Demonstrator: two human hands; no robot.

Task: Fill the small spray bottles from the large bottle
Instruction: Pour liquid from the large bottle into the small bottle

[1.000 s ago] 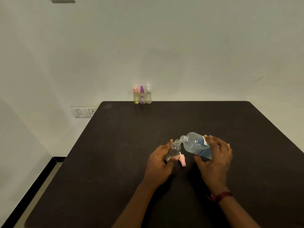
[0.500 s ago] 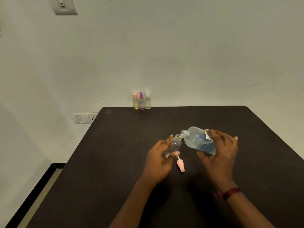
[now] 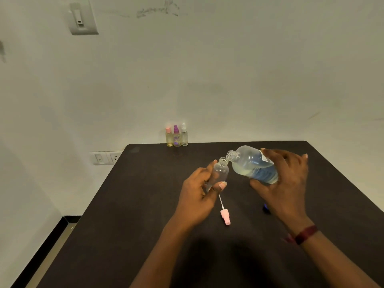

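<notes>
My left hand [image 3: 199, 194] grips a small clear spray bottle [image 3: 219, 172], uncapped and held above the dark table [image 3: 145, 204], tilted slightly right. My right hand [image 3: 284, 181] holds the large clear bottle [image 3: 251, 165], which has a blue label and lies tipped to the left. Its open mouth sits just above and to the right of the small bottle's neck. Clear liquid pools in the large bottle's lower side. The small bottle's pink spray top [image 3: 224, 217] with its white dip tube lies on the table below my left hand.
Three small spray bottles [image 3: 176, 137], with pink, purple and clear tops, stand in a row at the table's far edge against the wall. A small dark cap [image 3: 265, 208] lies on the table under my right wrist. Wall sockets are at the left.
Both hands have lifted the bottles higher above the table. The large bottle's mouth stays close to the small bottle's neck. The view has tilted upward.
</notes>
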